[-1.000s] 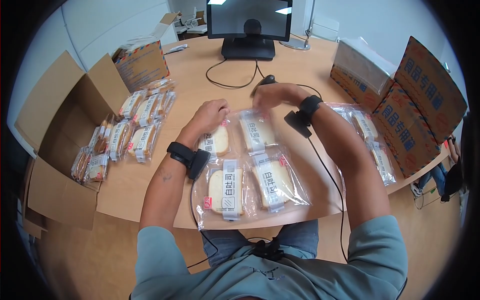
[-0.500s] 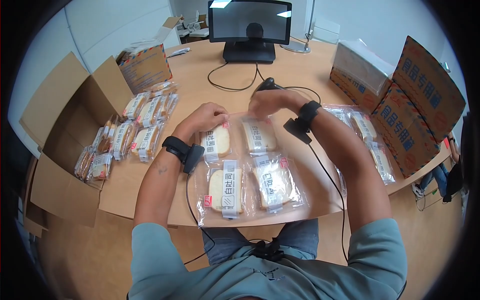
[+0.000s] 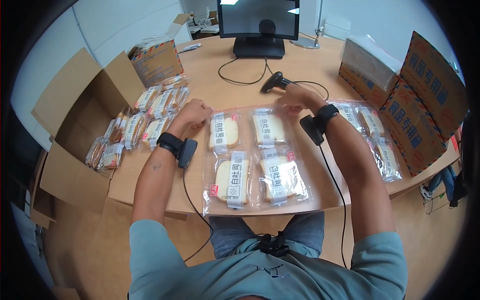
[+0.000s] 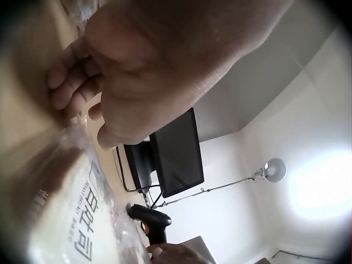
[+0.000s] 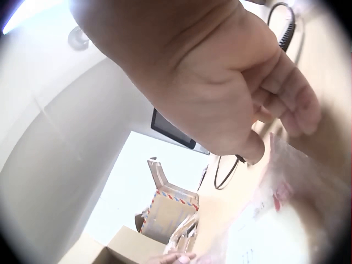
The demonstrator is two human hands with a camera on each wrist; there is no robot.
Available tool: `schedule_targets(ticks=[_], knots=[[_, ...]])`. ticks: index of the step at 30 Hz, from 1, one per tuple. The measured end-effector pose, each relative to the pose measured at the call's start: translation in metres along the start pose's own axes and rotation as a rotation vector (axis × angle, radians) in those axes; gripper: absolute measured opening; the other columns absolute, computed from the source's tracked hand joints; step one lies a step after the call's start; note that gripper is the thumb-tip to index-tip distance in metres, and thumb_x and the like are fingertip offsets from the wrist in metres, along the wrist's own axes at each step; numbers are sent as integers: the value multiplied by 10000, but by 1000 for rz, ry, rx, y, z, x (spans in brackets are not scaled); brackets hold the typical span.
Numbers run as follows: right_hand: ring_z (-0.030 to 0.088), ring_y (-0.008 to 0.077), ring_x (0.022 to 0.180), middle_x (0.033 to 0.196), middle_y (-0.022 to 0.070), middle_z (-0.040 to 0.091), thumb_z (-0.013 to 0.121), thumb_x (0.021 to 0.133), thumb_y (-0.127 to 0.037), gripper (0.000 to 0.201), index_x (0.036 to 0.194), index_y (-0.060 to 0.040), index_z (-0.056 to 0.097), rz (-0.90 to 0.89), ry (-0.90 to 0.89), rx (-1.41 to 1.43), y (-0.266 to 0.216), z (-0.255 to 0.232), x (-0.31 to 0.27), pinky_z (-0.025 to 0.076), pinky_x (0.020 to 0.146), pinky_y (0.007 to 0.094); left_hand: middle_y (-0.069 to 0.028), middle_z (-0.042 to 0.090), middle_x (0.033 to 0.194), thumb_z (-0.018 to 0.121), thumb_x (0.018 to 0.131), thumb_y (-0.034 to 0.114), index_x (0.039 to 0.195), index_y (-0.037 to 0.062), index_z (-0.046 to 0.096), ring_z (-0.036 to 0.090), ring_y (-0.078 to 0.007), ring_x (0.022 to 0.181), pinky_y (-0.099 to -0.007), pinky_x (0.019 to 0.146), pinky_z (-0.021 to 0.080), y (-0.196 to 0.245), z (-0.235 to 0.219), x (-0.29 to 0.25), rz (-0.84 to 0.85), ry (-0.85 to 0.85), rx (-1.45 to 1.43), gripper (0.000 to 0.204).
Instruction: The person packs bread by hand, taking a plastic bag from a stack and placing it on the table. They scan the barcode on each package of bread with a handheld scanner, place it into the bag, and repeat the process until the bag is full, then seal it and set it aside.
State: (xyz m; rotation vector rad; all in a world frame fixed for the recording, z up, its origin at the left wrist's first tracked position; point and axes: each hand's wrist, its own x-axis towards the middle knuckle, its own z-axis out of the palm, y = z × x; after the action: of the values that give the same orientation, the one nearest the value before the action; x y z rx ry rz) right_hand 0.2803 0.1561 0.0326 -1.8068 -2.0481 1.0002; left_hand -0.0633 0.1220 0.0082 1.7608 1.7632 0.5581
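Four packs of sliced bread in clear plastic lie in two rows at the table's middle, among them an upper left pack [image 3: 224, 132] and an upper right pack [image 3: 269, 128]. My left hand [image 3: 192, 116] is beside the top left corner, its fingers loosely bent; the left wrist view shows the hand [image 4: 126, 82] just above the plastic, holding nothing. Near the top right corner is my right hand [image 3: 296, 98], loosely bent too; in the right wrist view the hand [image 5: 225, 88] has nothing in its fingers and plastic [image 5: 291, 159] below.
A black handheld scanner [image 3: 276, 82] lies beyond my right hand, before a monitor [image 3: 258, 47]. More bread packs lie at left by an open carton [image 3: 75, 165], with another carton [image 3: 159, 64] behind. At right, packs [image 3: 371, 121] lie beside a printed carton [image 3: 415, 125].
Both hands have moved apart, the left outward to the left and the right outward to the right. The scanner shows more fully. The head view has shifted slightly.
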Motion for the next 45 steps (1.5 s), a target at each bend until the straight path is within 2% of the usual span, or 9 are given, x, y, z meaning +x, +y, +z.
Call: schedule_targets(ticks=[3, 9, 16, 25, 27, 34, 36, 43, 45], knots=[[495, 121, 453, 561, 39, 543, 719, 738, -183, 207, 633, -27, 632, 11, 27, -2, -5, 13, -6, 315, 400, 276, -60, 552, 577, 688, 833, 202, 826, 7, 630, 511, -112, 486, -269, 403, 378, 16, 7, -7, -45, -12, -31, 203], [458, 127, 429, 509, 36, 494, 739, 703, -173, 227, 575, -42, 606, -4, 75, 37, 4, 19, 2, 275, 395, 303, -45, 553, 582, 730, 776, 116, 760, -7, 629, 487, -121, 474, -284, 410, 346, -10, 15, 22, 20, -20, -147, 160], [416, 135, 413, 520, 37, 489, 741, 727, -164, 260, 561, -37, 587, 17, 18, 130, 10, 20, 10, 276, 406, 306, -54, 546, 574, 704, 786, 63, 756, -4, 635, 474, -128, 470, -276, 425, 342, -6, 15, 15, -15, -1, -263, 102], [533, 104, 624, 755, 37, 617, 649, 850, -129, 97, 850, -33, 664, -66, -81, 555, 33, 21, 28, 429, 524, 256, -49, 598, 777, 621, 887, 30, 859, 26, 643, 596, -172, 705, -336, 626, 548, 3, 15, 8, -187, 20, -854, 36], [470, 126, 490, 662, 67, 555, 630, 828, -97, 133, 773, 24, 634, -63, 53, 752, 26, 26, 22, 327, 435, 290, -63, 621, 803, 630, 885, 19, 894, 24, 646, 612, -180, 724, -323, 636, 545, 8, 19, 1, -108, 25, -1029, 19], [481, 122, 509, 658, 57, 544, 656, 804, -72, 99, 764, 16, 630, -44, 66, 670, 24, 24, 18, 334, 445, 284, -55, 617, 785, 626, 857, -26, 899, 33, 608, 601, -154, 706, -285, 648, 537, 1, 32, 7, 44, -57, -1190, 74], [549, 127, 617, 758, 50, 621, 657, 807, -39, 59, 840, -1, 689, -83, -49, 556, 25, 20, 16, 423, 579, 258, -55, 623, 819, 627, 840, -56, 931, 23, 597, 608, -158, 719, -277, 666, 541, -9, 34, 18, 26, -44, -1127, 125], [537, 124, 583, 717, 39, 618, 657, 795, -29, 22, 795, -21, 678, -128, -35, 582, 22, 19, 5, 407, 562, 251, -80, 633, 905, 606, 822, -116, 985, -7, 582, 635, -176, 792, -272, 718, 557, -10, 36, 15, 64, -13, -1266, 198], [539, 124, 591, 733, 32, 621, 667, 824, -60, 28, 808, -37, 671, -142, 45, 674, 25, 20, 11, 426, 580, 254, -99, 642, 914, 618, 836, -103, 1015, -16, 576, 639, -182, 796, -288, 727, 561, -32, 41, 32, 539, 151, -790, 204]])
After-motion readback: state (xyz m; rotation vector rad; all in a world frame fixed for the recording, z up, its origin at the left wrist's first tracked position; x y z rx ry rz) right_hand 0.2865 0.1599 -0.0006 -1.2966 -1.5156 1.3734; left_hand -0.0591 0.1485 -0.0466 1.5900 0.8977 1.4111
